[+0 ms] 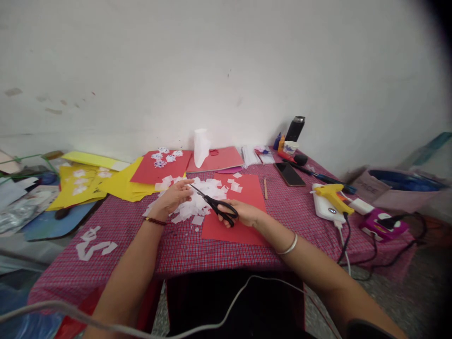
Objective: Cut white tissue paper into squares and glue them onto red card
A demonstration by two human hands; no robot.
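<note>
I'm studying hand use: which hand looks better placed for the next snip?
Probably the right hand: it holds the black scissors by their handles, while the left hand is only near the blade tips.

Checkered tablecloth point(134, 235) under red paper point(233, 231)

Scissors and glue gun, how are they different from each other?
The scissors are black, but the glue gun is yellow. The scissors have a thin, pointy end, while the glue gun has a chunky body. The scissors are in the right hand, but no hand holds the glue gun; it lies by the white box. Both have a handle part to hold.
</note>
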